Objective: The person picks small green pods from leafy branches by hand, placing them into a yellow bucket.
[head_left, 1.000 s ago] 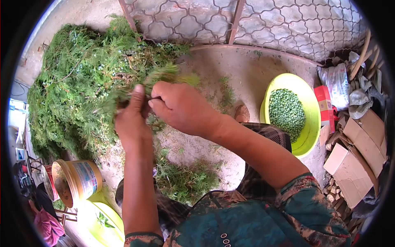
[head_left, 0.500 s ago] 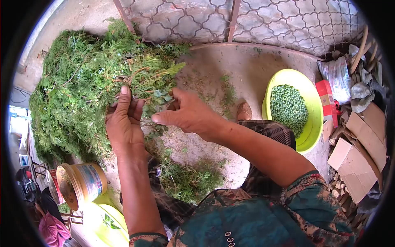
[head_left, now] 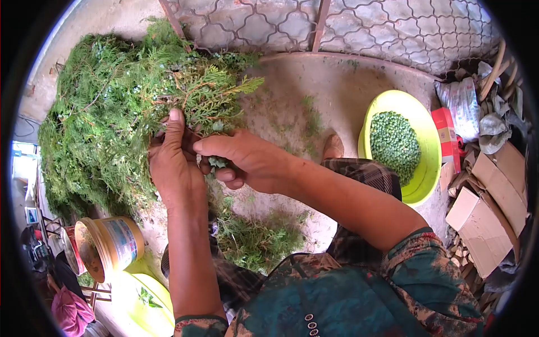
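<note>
A leafy conifer sprig with flat green fans is pinched in my left hand, thumb pointing up along its stem. My right hand meets the left one, its thumb and fingers curled around a few small bluish-green cones. Another pale cone sits on the sprig just above my right hand. Behind and left of both hands rises a big heap of cut conifer branches. To the right, a yellow-green basin holds many picked green cones.
Loose clippings lie on the floor between my legs. A tan bucket and a second yellow-green basin stand at lower left. A metal lattice runs along the back. Cardboard and a red box are at right.
My right hand has moved left and closed in against my left hand, its fingers now curled around cones. My left hand has shifted slightly; the sprig remains in it.
</note>
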Tool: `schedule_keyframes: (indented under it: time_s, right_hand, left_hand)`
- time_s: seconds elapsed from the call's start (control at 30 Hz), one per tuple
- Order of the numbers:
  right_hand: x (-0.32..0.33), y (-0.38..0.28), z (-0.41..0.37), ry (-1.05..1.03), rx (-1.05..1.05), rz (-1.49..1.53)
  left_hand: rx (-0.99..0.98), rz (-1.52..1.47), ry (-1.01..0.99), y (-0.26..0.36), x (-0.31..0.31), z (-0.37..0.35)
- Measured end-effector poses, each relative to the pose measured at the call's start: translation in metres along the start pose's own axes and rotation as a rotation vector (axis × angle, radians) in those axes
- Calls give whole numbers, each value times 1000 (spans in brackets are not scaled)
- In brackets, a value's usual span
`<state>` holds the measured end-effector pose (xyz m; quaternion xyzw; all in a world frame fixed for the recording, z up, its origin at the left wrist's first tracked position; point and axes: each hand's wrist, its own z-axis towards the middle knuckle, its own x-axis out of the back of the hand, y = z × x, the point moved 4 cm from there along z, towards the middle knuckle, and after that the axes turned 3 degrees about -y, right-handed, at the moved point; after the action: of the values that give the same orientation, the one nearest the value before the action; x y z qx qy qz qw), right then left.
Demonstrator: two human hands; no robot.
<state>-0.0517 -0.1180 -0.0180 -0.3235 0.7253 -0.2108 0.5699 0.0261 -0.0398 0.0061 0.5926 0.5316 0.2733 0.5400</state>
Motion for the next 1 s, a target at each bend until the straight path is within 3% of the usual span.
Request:
schedule_keyframes:
  time_s: [0.27,0.33,0.53,0.77,0.87,0.93,1.0]
  right_hand:
    - [-10,1,-8,-76,33,200]
    - [-11,5,-6,-103,20,385]
    - [-12,2,-8,-55,32,342]
    - [-14,-4,-12,-92,14,250]
    - [-15,0,-12,18,10,208]
    - [-18,11,-9,-72,13,216]
    - [-25,26,-22,-145,15,129]
  left_hand:
    - [-188,66,82,3,1,10]
    - [-209,30,82,3,1,10]
    - [-98,1,89,8,-1,7]
    - [-214,-85,73,7,-3,7]
    - [-226,-82,29,4,4,14]
    - [-232,-88,26,6,9,18]
    - [-227,-77,199,17,14,21]
